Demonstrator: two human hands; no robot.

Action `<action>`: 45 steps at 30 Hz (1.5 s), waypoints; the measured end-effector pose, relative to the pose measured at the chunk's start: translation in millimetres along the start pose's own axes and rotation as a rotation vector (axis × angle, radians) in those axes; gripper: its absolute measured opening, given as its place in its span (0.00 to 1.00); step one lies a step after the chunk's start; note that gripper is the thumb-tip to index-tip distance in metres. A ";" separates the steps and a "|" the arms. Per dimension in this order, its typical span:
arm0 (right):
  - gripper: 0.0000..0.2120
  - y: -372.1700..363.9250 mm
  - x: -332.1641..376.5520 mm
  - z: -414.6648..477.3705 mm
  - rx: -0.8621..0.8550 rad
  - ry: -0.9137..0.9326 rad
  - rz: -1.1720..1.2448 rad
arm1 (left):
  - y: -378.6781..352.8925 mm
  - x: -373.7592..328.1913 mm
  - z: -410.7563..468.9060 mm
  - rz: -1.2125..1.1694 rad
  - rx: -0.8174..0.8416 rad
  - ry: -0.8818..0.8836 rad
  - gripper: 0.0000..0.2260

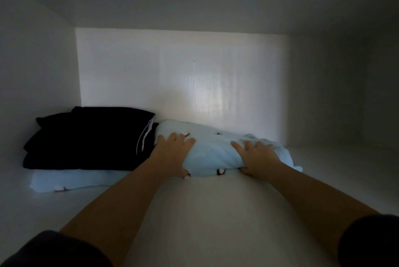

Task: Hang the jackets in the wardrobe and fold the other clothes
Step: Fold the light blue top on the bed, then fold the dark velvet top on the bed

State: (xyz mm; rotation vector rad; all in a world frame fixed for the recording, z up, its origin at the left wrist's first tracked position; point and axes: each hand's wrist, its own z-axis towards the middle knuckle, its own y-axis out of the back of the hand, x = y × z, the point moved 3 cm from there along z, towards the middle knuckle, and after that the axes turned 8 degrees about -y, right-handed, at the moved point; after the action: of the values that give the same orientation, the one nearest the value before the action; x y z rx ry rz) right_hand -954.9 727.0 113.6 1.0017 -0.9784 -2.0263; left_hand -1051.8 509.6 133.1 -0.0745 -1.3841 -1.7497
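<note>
A folded light blue garment point(212, 150) with small dark prints lies on the white wardrobe shelf point(207, 212), close to the back panel. My left hand point(172, 152) holds its left end, with the fingers spread over the top and the palm against the front edge. On the right part, my right hand point(258, 156) grips it with fingers on top and the thumb tucked under the front edge. Both forearms reach in from the bottom of the view.
Left of the garment is a stack of folded dark navy clothes point(86, 139), touching it and resting on another light blue piece point(71, 180). White side walls, back panel point(183, 72) and ceiling enclose the shelf. Bare shelf point(336, 159) extends to the right.
</note>
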 end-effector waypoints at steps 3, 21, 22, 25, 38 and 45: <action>0.34 2.6 2.3 -2.6 0.007 -0.006 -0.005 | 1.9 -1.0 0.2 0.018 0.033 0.022 0.45; 0.22 114.5 -90.3 -326.9 -0.174 -0.249 0.898 | 206.7 -175.2 -146.6 -0.436 -0.529 -0.245 0.18; 0.20 115.9 -99.1 -362.0 -0.201 -0.303 0.961 | 215.6 -195.5 -165.5 -0.601 -0.595 -0.246 0.17; 0.16 113.4 -122.8 -472.3 -0.193 -0.479 1.029 | 238.1 -285.3 -217.3 -1.033 -0.609 -0.311 0.15; 0.11 209.3 -189.6 -1049.8 -0.140 -1.632 0.684 | 442.0 -709.4 -508.2 -1.688 -0.021 -1.151 0.07; 0.11 275.0 -176.7 -1225.7 -0.365 -2.010 0.499 | 579.4 -823.8 -636.0 -1.712 0.065 -1.637 0.05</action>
State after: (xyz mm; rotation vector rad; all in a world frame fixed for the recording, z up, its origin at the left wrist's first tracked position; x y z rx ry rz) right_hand 228.6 332.6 -116.5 -1.7454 -1.2746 -2.0766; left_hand 114.8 479.6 -105.7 -0.4781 -3.2361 -3.2171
